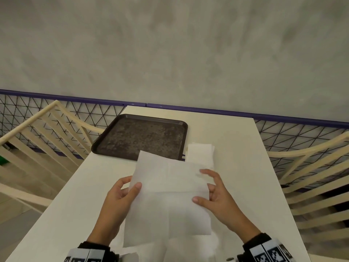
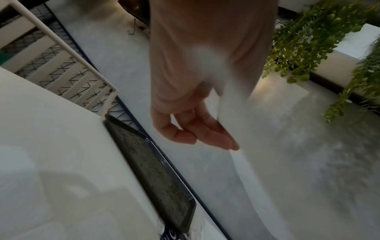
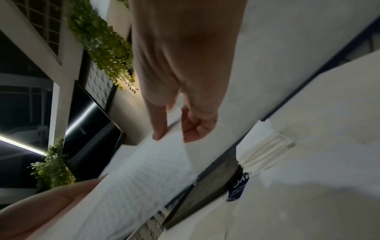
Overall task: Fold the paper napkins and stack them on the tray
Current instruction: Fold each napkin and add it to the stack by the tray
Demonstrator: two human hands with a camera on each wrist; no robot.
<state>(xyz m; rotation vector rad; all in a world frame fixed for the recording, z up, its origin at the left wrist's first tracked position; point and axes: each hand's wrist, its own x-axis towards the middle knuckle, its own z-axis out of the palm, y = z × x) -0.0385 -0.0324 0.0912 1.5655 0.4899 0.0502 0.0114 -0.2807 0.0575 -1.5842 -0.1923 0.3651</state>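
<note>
Unfolded napkin [image 1: 170, 195] held up over near surface [image 1: 245, 167]; left hand [image 1: 117, 201] pinches its left edge, right hand [image 1: 217, 197] its right edge, fingers [image 3: 158, 129] clamped on paper. Dark tray [image 1: 141, 137] far left, bare; napkin stack [image 1: 201, 153] just right of it.

Head view looks down and forward over the table [image 1: 236, 140]; both wrist views sit close, sharing the far tray [image 1: 113, 138].

Napkin [image 1: 168, 195] hiding left hand [image 1: 120, 197] fingers and tray [image 1: 105, 140] near edge at 12 o'clock; napkin stack [image 1: 201, 153] partly covered; wrist views blurring; forearms being cropped at 6 o'clock.
</note>
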